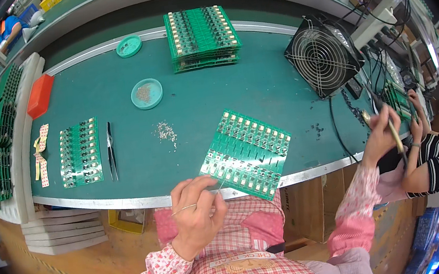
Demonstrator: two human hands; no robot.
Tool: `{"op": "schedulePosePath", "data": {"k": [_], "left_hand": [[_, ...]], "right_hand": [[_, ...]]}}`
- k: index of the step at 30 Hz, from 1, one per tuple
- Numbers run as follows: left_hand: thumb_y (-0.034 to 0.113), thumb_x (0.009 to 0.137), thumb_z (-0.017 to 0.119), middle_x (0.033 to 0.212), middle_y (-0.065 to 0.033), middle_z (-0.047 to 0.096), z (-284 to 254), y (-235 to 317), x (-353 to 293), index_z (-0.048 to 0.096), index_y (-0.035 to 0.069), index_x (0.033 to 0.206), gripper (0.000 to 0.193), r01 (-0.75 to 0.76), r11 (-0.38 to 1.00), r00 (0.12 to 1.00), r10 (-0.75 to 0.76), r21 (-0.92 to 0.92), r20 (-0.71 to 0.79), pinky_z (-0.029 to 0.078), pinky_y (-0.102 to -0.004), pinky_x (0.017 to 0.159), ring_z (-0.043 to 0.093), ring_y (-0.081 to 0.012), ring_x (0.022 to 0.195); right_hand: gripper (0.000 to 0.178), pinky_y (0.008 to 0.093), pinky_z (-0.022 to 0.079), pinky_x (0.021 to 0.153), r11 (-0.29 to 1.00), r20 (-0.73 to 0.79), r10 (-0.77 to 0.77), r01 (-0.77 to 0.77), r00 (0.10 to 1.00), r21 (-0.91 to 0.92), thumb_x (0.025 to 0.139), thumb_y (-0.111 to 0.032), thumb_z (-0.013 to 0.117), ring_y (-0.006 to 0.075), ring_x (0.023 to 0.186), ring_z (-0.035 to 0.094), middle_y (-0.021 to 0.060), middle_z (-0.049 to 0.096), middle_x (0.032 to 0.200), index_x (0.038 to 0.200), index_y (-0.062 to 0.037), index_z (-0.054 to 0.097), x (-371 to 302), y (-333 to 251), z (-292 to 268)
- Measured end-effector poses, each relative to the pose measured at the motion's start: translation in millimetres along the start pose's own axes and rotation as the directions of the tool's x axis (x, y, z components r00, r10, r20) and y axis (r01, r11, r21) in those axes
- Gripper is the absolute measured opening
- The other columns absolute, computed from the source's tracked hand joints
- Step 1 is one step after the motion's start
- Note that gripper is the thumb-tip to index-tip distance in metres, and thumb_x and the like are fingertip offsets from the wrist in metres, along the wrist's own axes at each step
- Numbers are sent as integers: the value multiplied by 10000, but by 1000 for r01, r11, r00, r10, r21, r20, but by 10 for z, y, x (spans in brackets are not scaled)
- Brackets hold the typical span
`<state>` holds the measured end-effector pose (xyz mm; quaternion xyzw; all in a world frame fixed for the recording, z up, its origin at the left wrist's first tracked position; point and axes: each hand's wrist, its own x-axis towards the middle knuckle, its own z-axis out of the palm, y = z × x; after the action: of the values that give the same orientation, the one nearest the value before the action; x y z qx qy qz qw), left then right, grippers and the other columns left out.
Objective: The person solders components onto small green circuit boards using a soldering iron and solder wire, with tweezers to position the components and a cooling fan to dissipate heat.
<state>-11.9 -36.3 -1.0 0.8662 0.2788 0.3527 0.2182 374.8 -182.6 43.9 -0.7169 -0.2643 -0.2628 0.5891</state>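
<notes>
A green circuit board (246, 155) with rows of white parts lies slantwise at the table's front edge, one corner jutting past it. At its lower left corner, my left hand (198, 208) pinches a thin strand of solder wire (184, 208), whose end reaches the board's edge. Away to the right, my right hand (379, 136) grips a soldering iron (397, 140) by its yellowish handle. That hand is beside the black cables and a small brass-coloured piece (366, 117) at the table's right end. The exact place of the iron's tip is hard to make out.
A stack of boards (203, 37) stands at the back, a black fan (322, 57) at right. Two round dishes (147, 94), loose small parts (166, 132), tweezers (111, 150), another board (80, 153) and a red bin (41, 96) lie leftward. A co-worker (430, 157) sits at right.
</notes>
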Motion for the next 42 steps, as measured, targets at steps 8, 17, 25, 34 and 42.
{"op": "schedulePosePath", "data": {"k": [8,17,25,34,42], "left_hand": [[-13,752,684,1054,-98,664,19,-8,13,557,31,799,142,-1,1000,1000,1,9,-20,431,-437,928,639,-279,979],[-1,700,720,1032,-81,662,53,-35,-12,586,45,801,173,-12,1000,998,13,16,-59,448,-418,910,644,-259,940],[-4,729,711,1044,-81,655,69,-36,-10,583,37,817,162,3,1000,999,-3,-6,-49,427,-431,924,629,-274,967],[-16,721,709,1037,-78,651,81,-38,-15,588,37,832,172,5,1000,998,-5,-7,-61,423,-424,901,631,-269,959],[-25,717,701,1019,-93,655,66,-47,-11,594,23,843,171,-9,999,998,7,-33,-70,429,-415,887,635,-276,928]], "right_hand": [[74,255,518,431,882,494,-238,-27,836,470,882,-15,584,182,512,677,101,638,615,943,25,574,-1544,-1124,-60],[206,307,537,495,855,660,-447,72,604,513,819,-46,724,213,556,681,86,693,685,991,-7,618,-1658,-1395,184],[248,306,521,485,860,664,-468,130,582,493,768,-11,737,210,548,670,76,664,662,988,-17,624,-1694,-1458,226],[308,282,524,523,846,695,-531,264,485,463,713,11,765,180,570,667,43,637,641,990,-33,636,-1658,-1588,223],[308,256,465,476,772,664,-632,395,399,498,716,-23,766,141,512,600,-1,575,611,994,-24,633,-1717,-1588,224]]}}
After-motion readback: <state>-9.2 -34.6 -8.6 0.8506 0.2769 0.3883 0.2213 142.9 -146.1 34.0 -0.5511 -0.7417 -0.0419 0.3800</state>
